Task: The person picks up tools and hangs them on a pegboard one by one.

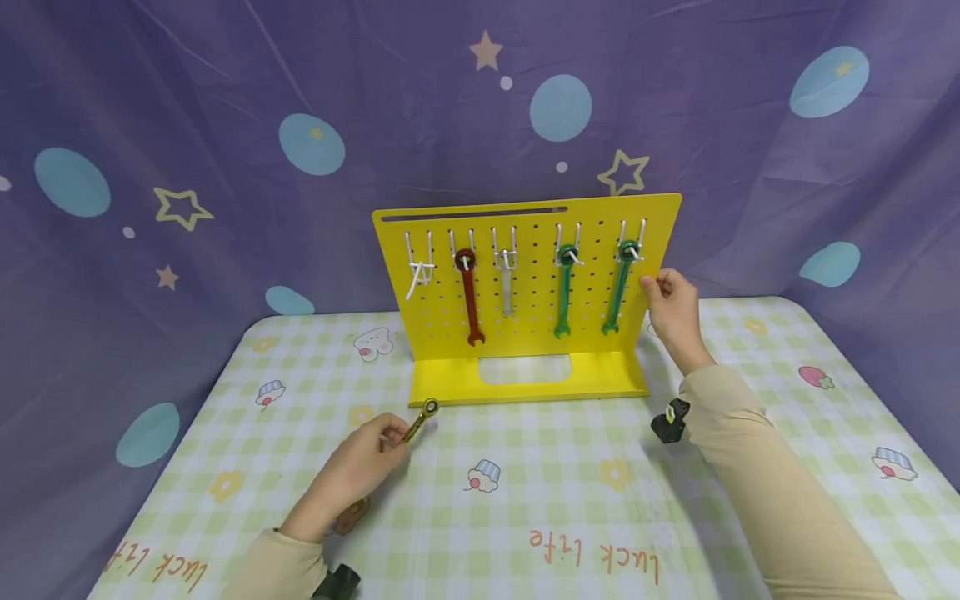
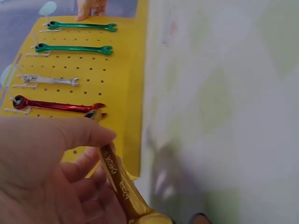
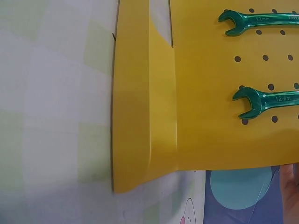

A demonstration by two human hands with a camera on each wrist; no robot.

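Note:
My left hand [image 1: 358, 468] pinches a gold wrench [image 1: 418, 422] between thumb and fingers, in front of the lower left corner of a yellow pegboard stand [image 1: 525, 342]. In the left wrist view, the gold wrench [image 2: 124, 184] slants across the fingers. On the board's right edge, my right hand [image 1: 677, 315] grips with its thumb at the edge; its other fingers are partly hidden. From the board's hooks hang a red wrench [image 1: 470, 300], a small silver wrench [image 1: 507, 290] and two green wrenches [image 1: 564, 296]. No wrench hangs on the leftmost hook [image 1: 422, 273].
The stand's flat foot [image 1: 450, 383] rests on a table with a green-checked cloth [image 1: 540, 517]. Behind it hangs a purple curtain [image 1: 450, 133] with stars and blue ovals. A black wrist device [image 1: 670, 421] sits by the right sleeve.

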